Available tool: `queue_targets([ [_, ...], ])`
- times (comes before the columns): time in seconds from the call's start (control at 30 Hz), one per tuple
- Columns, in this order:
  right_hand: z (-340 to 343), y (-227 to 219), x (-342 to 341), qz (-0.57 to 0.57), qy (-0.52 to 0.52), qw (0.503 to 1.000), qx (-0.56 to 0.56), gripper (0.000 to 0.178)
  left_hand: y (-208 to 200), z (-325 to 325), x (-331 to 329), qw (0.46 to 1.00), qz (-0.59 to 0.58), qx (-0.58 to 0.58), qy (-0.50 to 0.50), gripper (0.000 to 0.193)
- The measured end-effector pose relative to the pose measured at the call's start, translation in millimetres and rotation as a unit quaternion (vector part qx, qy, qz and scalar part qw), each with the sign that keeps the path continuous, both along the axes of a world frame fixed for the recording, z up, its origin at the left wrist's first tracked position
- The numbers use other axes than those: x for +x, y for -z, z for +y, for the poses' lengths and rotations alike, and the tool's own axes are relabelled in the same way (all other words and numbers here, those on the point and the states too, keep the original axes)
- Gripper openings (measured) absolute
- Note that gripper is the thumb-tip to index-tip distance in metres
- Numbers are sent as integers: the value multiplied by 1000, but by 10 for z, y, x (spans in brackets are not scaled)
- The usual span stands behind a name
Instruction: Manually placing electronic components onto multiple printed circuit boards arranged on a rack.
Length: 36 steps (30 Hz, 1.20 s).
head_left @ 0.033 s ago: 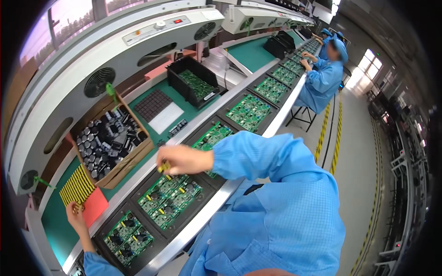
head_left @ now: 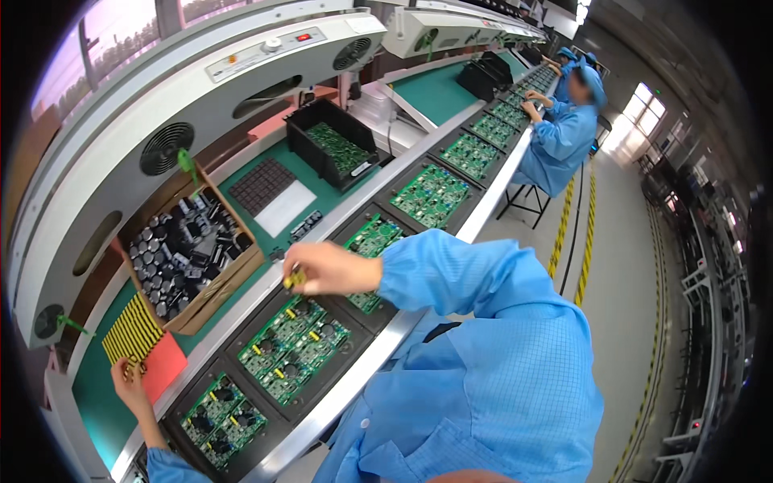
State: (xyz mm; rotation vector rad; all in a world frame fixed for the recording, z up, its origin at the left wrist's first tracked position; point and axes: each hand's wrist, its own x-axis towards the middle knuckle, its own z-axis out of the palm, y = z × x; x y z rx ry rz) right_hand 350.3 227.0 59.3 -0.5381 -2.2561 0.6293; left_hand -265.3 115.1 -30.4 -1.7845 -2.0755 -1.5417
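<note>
My right hand [head_left: 334, 270] is pinched around small yellow-and-black components [head_left: 295, 278], held just above the far edge of a green circuit board [head_left: 294, 350]. That board sits in a black tray on the line and carries several yellow parts and round dark coils. My left hand [head_left: 130, 386] is at the near edge of rows of yellow-and-black components [head_left: 133, 332], beside a red-pink sheet [head_left: 163, 366]. Its fingers are closed around a few small dark-and-yellow pieces, partly hidden. A smaller group of boards [head_left: 223, 421] lies in the tray nearest my left forearm.
A cardboard box [head_left: 217, 294] of cylindrical capacitors stands behind the line, near a black bin [head_left: 330, 145] of small green boards. More boards [head_left: 431, 196] run along a metal rail [head_left: 491, 211]. A co-worker in blue [head_left: 558, 149] sits farther along. A fan unit [head_left: 266, 60] overhangs the bench.
My right hand has lifted slightly away from the board and shifted a little right, still with the yellow components. My left hand has barely moved.
</note>
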Motion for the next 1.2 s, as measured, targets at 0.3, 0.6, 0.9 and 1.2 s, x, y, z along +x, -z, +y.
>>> queue_targets([
  [0.3,234,317,1456,16,216,970,-111,36,-1066,-121,1808,999,-30,-14,19,30],
  [0.6,620,495,1687,-97,176,974,-106,37,-924,674,4257,939,48,-176,293,29],
  [0.9,787,800,1674,-140,106,983,-58,35,-386,1121,4842,883,249,-222,329,23],
  [1.2,719,800,1626,-188,156,970,14,31,-301,1167,4920,878,289,-195,326,21],
])
